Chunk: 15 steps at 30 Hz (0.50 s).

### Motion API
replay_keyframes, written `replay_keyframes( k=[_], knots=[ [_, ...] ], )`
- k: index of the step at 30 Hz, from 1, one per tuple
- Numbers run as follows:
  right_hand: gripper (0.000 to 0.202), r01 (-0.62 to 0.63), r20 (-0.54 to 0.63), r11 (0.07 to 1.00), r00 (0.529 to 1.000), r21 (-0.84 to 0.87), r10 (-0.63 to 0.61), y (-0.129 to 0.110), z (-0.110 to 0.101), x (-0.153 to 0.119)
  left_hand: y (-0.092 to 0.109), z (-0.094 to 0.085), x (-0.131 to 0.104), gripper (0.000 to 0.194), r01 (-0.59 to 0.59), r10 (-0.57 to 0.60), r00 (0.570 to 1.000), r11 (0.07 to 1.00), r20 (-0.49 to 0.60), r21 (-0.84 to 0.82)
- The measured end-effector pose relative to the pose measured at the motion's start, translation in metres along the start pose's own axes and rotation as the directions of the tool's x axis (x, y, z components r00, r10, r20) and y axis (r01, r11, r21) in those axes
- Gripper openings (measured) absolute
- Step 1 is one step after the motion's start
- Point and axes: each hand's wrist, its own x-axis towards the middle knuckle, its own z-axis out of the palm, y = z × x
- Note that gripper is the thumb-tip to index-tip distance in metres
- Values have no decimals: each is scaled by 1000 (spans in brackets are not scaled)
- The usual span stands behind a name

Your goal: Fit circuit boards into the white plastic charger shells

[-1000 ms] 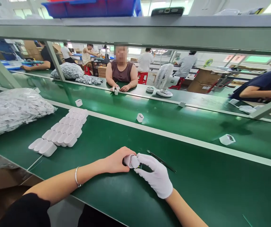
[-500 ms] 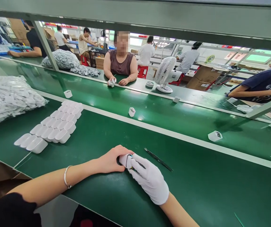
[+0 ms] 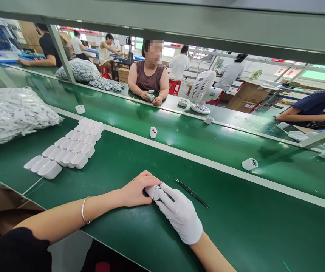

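My left hand (image 3: 136,189), bare, with a bangle at the wrist, is closed round a small white plastic housing (image 3: 152,191) just above the green work surface. My right hand (image 3: 179,215) wears a white glove. Its fingertips are closed at the housing's right end, where a small dark and coloured bit shows between them; the inner parts are mostly hidden. A pair of black tweezers (image 3: 192,192) lies on the surface beyond my right hand.
Rows of white open housings (image 3: 66,147) stand at left, beside a big clear bag of white parts (image 3: 15,115). White housings (image 3: 250,164) sit on the green conveyor belt (image 3: 196,139) behind a pale strip. Across it are a co-worker (image 3: 148,77) and a fan (image 3: 202,90). A beam (image 3: 162,22) crosses overhead.
The housings on the belt have moved left. The co-worker opposite has brought both hands closer round a pale part. My hands keep nearly the same hold; the view has shifted slightly.
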Motion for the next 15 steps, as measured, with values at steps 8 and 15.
replay_keyframes(
  k=[8,15],
  knots=[
    [56,-256,50,862,964,437,261,-19,-7,8,1,-1,-1,54,67,-69,997,995,-20,-67],
    [77,-477,290,608,876,635,385,-19,-5,13,7,-1,-4,47,5,-4,1000,1000,-13,14]
  ],
)
